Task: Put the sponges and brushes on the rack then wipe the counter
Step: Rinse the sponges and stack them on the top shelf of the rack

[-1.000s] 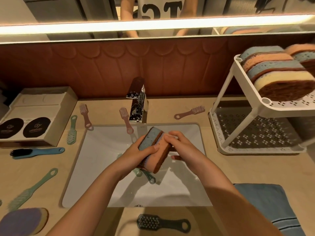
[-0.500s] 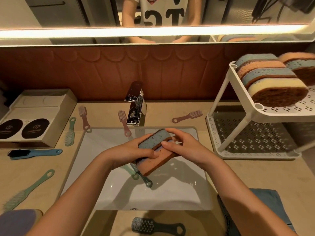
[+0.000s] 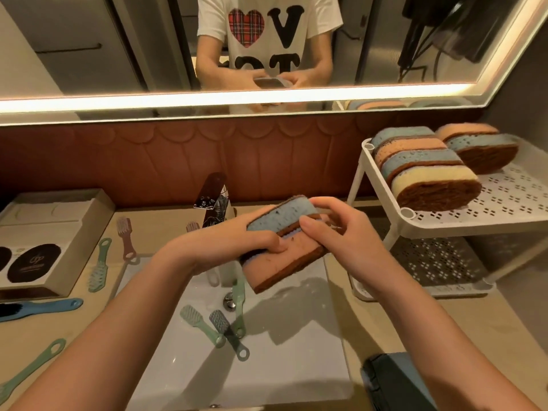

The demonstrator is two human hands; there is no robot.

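Both hands, left hand (image 3: 237, 241) and right hand (image 3: 347, 238), still grip the stacked sponges (image 3: 284, 241), now lifted higher above the sink (image 3: 296, 351).

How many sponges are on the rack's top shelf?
6 sponges on the shelf: four in a row at left, blue, orange, blue, yellow; two to their right, orange, blue. Others may hide behind.

Both bare forearms reach forward and meet in the middle. The left hand (image 3: 234, 240) grips the sponges (image 3: 278, 221) from the left, thumb over them; the right hand (image 3: 348, 232) pinches their right end.
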